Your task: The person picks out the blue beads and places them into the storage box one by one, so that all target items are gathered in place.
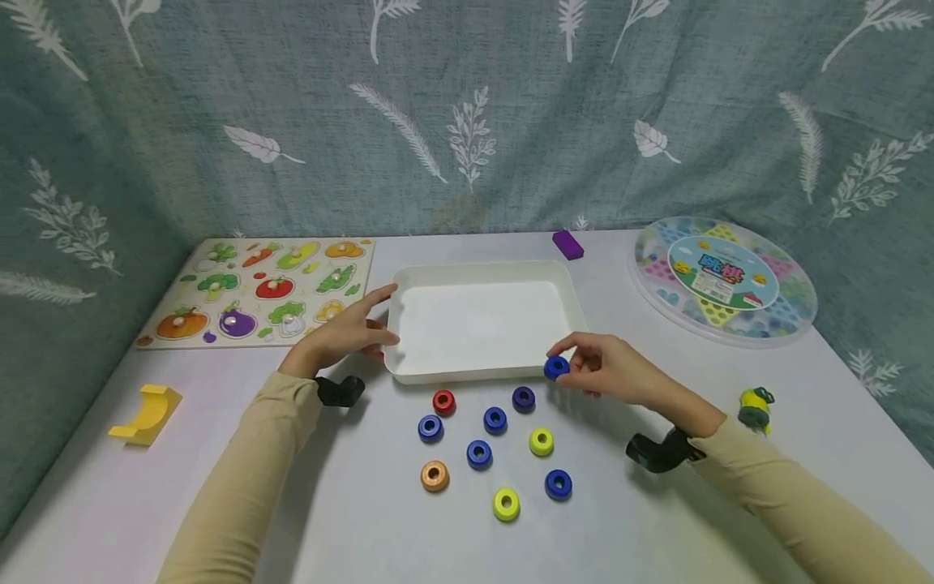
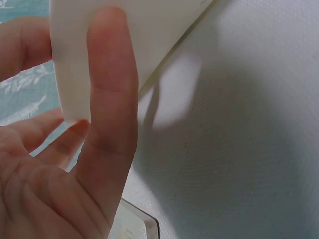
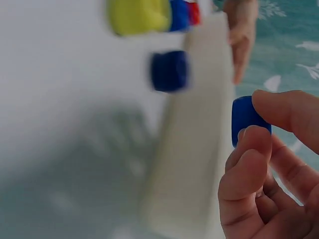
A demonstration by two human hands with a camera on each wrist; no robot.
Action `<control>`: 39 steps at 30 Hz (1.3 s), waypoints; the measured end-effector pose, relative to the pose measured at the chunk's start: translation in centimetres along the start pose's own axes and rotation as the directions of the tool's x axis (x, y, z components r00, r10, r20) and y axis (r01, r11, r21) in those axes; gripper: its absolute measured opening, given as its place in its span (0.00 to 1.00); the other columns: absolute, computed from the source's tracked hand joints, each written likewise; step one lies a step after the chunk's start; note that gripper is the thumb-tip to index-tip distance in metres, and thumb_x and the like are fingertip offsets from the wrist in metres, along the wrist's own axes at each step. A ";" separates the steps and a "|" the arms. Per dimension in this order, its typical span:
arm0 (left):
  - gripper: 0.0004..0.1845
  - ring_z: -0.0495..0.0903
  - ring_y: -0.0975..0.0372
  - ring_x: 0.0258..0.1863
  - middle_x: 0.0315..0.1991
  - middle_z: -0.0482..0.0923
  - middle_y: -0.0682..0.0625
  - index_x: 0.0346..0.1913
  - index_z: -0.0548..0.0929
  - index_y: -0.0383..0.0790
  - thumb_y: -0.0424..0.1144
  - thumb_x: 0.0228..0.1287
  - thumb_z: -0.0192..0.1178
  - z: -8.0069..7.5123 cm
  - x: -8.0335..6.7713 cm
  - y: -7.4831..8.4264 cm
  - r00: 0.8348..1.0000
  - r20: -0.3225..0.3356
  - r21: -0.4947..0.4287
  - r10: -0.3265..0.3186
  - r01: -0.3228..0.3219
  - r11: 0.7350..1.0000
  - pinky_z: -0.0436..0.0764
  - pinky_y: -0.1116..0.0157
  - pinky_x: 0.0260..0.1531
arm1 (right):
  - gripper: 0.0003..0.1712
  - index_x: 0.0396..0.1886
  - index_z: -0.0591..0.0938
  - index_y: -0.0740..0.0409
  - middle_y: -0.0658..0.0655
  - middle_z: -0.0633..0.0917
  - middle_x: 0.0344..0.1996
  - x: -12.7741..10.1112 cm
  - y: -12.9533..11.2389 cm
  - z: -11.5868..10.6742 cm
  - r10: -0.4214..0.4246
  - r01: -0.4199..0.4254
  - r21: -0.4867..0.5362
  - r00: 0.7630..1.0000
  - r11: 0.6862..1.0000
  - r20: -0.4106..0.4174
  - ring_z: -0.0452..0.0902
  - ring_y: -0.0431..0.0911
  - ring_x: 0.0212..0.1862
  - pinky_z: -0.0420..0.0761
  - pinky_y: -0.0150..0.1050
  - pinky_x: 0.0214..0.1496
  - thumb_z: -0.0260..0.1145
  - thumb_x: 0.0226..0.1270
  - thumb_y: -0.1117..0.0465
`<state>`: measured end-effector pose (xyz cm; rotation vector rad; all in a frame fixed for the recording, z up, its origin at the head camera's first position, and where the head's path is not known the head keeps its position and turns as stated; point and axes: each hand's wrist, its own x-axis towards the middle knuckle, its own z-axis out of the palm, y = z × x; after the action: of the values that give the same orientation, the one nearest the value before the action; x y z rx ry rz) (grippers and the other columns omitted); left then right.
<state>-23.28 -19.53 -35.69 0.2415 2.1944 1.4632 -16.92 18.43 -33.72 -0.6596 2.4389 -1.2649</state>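
My right hand (image 1: 584,365) pinches a blue ring (image 1: 556,367) between thumb and fingertips, just off the near right corner of the white tray (image 1: 569,296). The right wrist view shows the same blue ring (image 3: 245,118) in my fingertips (image 3: 251,144) beside the tray's wall (image 3: 199,149). My left hand (image 1: 350,328) rests with straight fingers against the tray's near left corner; in the left wrist view a finger (image 2: 112,84) lies flat on the tray wall (image 2: 159,35). Several loose rings lie in front of the tray, among them a red ring (image 1: 443,401), an orange ring (image 1: 434,475) and a yellow ring (image 1: 541,441).
A vegetable peg puzzle (image 1: 263,288) lies at the back left. A round game box (image 1: 722,280) lies at the back right, with a purple block (image 1: 567,244) behind the tray. A yellow curved block (image 1: 149,412) sits near left and a small green-yellow toy (image 1: 755,407) near right.
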 end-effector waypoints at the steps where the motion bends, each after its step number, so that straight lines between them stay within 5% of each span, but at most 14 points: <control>1: 0.47 0.72 0.46 0.52 0.72 0.45 0.37 0.76 0.40 0.48 0.28 0.63 0.58 0.0 0.0 0.0 1.000 0.000 0.001 -0.001 0.001 1.000 0.81 0.60 0.39 | 0.18 0.51 0.77 0.65 0.53 0.75 0.22 0.7 -0.4 -0.4 0.005 -0.005 -0.005 1.000 1.000 -0.006 0.68 0.42 0.20 0.69 0.31 0.20 0.67 0.60 0.67; 12: 0.47 0.77 0.54 0.39 0.57 0.64 0.33 0.76 0.43 0.50 0.29 0.62 0.60 0.0 0.0 0.0 0.999 -0.022 0.024 -0.032 0.033 0.999 0.82 0.60 0.38 | 0.19 0.54 0.78 0.59 0.58 0.79 0.26 11.1 -3.4 -2.5 0.091 -0.093 -0.027 0.993 0.995 -0.077 0.75 0.60 0.30 0.76 0.40 0.29 0.66 0.63 0.62; 18: 0.46 0.77 0.56 0.33 0.43 0.70 0.37 0.76 0.42 0.48 0.30 0.62 0.59 0.1 -0.1 0.0 0.999 -0.021 0.041 -0.025 0.025 0.999 0.81 0.60 0.38 | 0.20 0.55 0.78 0.58 0.66 0.80 0.32 15.0 -3.1 -0.5 0.166 -0.167 -0.020 0.985 0.986 -0.034 0.74 0.51 0.26 0.76 0.45 0.34 0.66 0.63 0.61; 24: 0.47 0.78 0.57 0.29 0.35 0.72 0.40 0.76 0.42 0.46 0.29 0.61 0.59 -0.1 -0.2 -0.1 1.000 -0.027 0.036 -0.007 0.008 0.999 0.81 0.60 0.38 | 0.20 0.54 0.78 0.60 0.59 0.78 0.25 17.0 -2.0 1.2 0.200 -0.200 -0.048 0.980 0.979 -0.011 0.71 0.42 0.20 0.73 0.37 0.27 0.67 0.62 0.62; 39: 0.47 0.79 0.56 0.33 0.39 0.72 0.38 0.76 0.42 0.48 0.29 0.61 0.60 -0.2 -0.1 -0.2 1.000 -0.024 0.022 -0.019 0.020 1.000 0.81 0.59 0.38 | 0.20 0.54 0.78 0.59 0.55 0.77 0.22 17.5 -0.4 1.8 0.235 -0.236 -0.028 0.971 0.971 -0.031 0.72 0.42 0.20 0.73 0.33 0.25 0.67 0.62 0.62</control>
<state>-23.26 -19.80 -35.76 0.2108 2.2264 1.4393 -30.74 7.75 -35.52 -0.3483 2.4760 -1.1496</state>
